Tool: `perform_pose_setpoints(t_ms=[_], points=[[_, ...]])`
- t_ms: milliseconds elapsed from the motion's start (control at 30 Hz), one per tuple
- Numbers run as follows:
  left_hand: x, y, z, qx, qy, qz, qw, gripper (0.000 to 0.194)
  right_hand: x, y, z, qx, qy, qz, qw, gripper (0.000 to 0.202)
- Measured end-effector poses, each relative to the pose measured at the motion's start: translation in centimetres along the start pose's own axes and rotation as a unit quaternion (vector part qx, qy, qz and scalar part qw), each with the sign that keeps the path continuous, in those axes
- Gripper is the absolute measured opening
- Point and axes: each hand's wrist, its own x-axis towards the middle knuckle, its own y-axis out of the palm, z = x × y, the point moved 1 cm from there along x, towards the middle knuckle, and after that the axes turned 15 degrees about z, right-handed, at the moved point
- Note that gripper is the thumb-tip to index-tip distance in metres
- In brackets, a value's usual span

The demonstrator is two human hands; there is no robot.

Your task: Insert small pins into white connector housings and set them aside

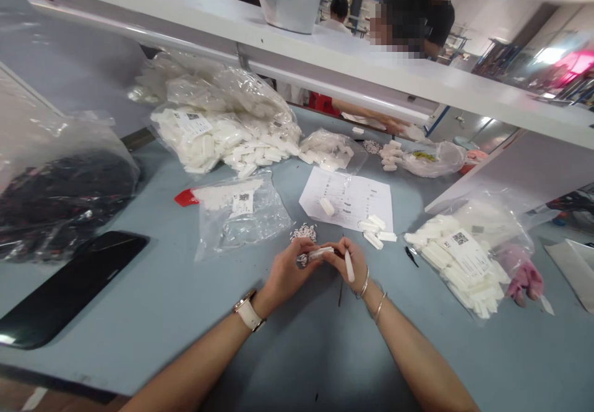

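My left hand (288,271) is closed on one end of a small white plastic piece (320,253). The fingertips of my right hand (355,257) touch the other end of it. A second white oblong piece (349,266) is held against the fingers of my right hand. Just beyond my left hand lies a pile of tiny white parts (304,232), with a few more beside its fingers. Several loose white pieces (372,231) rest on and beside a printed sheet (346,189). A thin dark tool (340,294) lies below my right hand, partly hidden.
A large clear bag of white pieces (204,146) stands at the back left, a smaller one (459,257) at the right. A flat bag (244,214), a black tray (78,285) and a dark-filled bag (60,195) lie left. A shelf (371,68) crosses above; a co-worker's arm (371,115) reaches beyond.
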Motion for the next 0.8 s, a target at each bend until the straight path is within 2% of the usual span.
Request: perform_pose_setpoints(t_ms=[167, 433, 800], points=[[0.0, 0.0, -0.1, -0.007, -0.01, 0.004, 1.0, 0.025, 0.0, 0.0, 0.0, -0.047, 0.001, -0.019, 0.999, 0.043], [-0.1, 0.0, -0.2, 0.004, -0.014, 0.0, 1.0, 0.023, 0.2, -0.1, -0.7, 0.004, 0.009, -0.009, 1.0, 0.047], [0.1, -0.2, -0.5, 0.031, 0.003, 0.02, 0.999, 0.018, 0.0, 0.1, 0.3, -0.001, 0.001, -0.02, 1.0, 0.044]])
